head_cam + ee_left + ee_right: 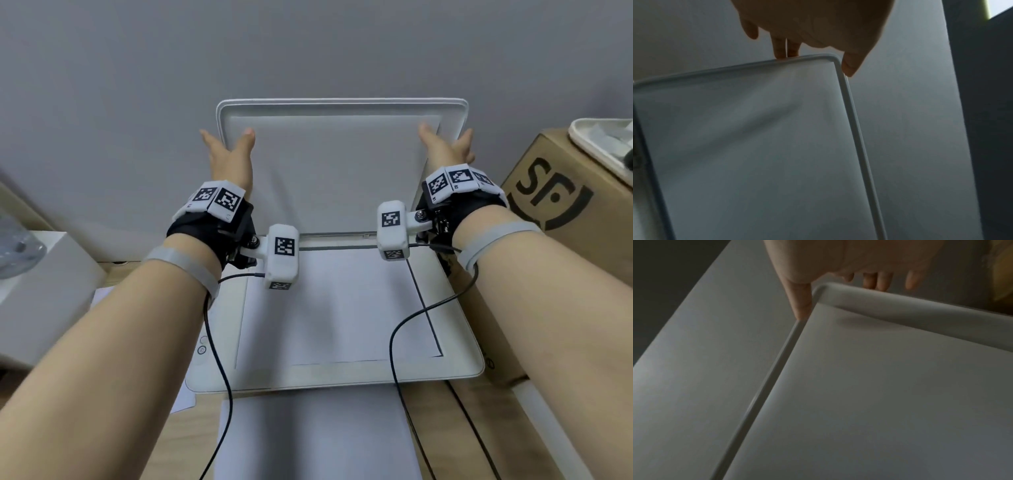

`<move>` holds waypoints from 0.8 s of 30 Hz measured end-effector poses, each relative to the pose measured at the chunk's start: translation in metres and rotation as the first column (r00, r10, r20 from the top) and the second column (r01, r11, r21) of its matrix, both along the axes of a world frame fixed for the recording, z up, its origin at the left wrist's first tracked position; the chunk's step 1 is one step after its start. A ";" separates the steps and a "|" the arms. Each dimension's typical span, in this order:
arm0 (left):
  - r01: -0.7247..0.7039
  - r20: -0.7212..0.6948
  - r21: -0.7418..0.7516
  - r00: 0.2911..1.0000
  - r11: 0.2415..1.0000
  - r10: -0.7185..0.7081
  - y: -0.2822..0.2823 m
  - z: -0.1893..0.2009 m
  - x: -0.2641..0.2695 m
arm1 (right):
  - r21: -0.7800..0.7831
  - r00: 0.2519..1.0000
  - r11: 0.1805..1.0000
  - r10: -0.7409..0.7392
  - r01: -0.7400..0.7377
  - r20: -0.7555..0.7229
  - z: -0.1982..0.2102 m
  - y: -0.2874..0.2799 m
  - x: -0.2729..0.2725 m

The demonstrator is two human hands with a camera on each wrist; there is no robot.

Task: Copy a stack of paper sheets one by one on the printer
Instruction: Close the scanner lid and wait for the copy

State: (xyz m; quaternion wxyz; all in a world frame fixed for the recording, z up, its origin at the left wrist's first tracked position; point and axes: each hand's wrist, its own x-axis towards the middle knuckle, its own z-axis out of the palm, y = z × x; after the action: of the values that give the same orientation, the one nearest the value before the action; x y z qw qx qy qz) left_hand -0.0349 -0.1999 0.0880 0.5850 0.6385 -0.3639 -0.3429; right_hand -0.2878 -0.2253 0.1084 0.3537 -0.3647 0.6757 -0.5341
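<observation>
The white printer (459, 363) sits on a wooden desk with its lid (329, 164) raised almost upright against the wall. A white sheet (335, 308) lies flat on the scanner glass. My left hand (227, 137) pinches the lid's upper left edge, thumb on the inner face and fingers behind. My right hand (445, 137) grips the upper right edge the same way. In the left wrist view the lid (756, 146) has my left hand (818, 63) straddling its corner. The right wrist view shows the lid (900, 386) with my right hand (838, 298) astride its corner.
More white paper (315, 431) lies in front of the printer. A brown cardboard box (561, 192) carrying a white tray (603, 137) stands at the right. A white box (41, 291) stands at the left. Control buttons (202, 349) sit on the printer's left side.
</observation>
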 end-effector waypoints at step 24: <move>-0.044 -0.106 0.059 0.993 0.997 0.050 0.160 -0.091 0.016 | -0.066 0.969 0.981 -0.167 0.182 0.181 -0.107 0.166 -0.042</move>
State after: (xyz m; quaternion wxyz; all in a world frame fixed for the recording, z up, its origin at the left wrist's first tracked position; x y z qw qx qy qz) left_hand -0.0189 -0.0403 -0.0031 0.5933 0.6438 -0.3069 -0.3733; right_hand -0.3299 -0.0594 0.0011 0.3478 -0.2700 0.6491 -0.6203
